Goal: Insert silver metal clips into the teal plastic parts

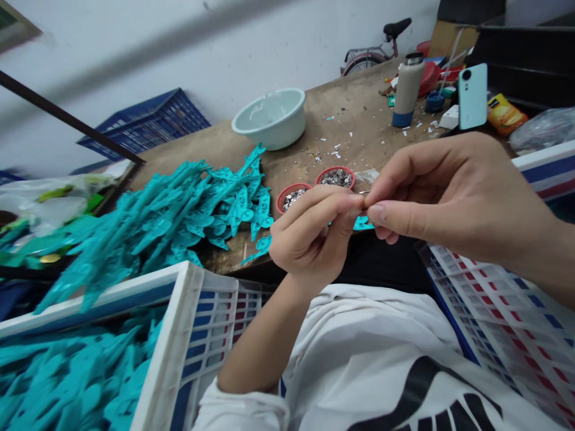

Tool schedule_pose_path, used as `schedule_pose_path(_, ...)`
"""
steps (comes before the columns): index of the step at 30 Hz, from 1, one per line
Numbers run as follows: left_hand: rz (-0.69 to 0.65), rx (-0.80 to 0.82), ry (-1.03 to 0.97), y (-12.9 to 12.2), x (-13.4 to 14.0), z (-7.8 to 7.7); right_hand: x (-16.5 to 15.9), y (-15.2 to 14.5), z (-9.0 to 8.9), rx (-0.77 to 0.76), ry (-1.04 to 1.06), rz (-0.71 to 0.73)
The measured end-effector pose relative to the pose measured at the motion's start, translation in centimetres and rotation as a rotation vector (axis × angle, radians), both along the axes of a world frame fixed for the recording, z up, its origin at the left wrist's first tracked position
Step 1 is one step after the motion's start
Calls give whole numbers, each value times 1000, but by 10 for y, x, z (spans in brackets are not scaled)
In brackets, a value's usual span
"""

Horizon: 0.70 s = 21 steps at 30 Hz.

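Silvery, slender metal piece [365,192], mostly hidden, sits between the pinched fingertips of left hand [309,236] and right hand [453,185], by the near edge of the brown bench [327,102]; slackened pinching could drop it onto the white cloth shirt [359,323].

One head view, close above the white shirt [359,329], forward and down over the table [287,166]

This looks like a small workshop. A worn bench [204,143] carries heaped teal plastic parts [179,209] and red baskets [353,179] of metal bits [335,178]; a crate [173,317] at near left holds more plastic parts.
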<state>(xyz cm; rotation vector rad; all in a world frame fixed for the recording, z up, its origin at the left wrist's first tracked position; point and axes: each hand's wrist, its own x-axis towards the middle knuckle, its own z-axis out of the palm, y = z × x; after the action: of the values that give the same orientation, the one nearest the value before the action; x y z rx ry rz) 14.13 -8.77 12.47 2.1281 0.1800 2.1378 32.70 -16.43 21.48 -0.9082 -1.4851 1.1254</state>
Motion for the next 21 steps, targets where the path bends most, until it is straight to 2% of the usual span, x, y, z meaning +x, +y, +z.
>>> schedule_pose_path(3, 62, 75, 21, 4, -2, 5, 0, -1, 1, 43, -25, -34)
schedule_pose_path(10, 116, 102, 40, 4, -4, 5, 3, -1, 3, 88, -129, -82)
schedule_pose_path(21, 170, 117, 53, 4, -5, 3, 3, 3, 1, 13, -37, 7)
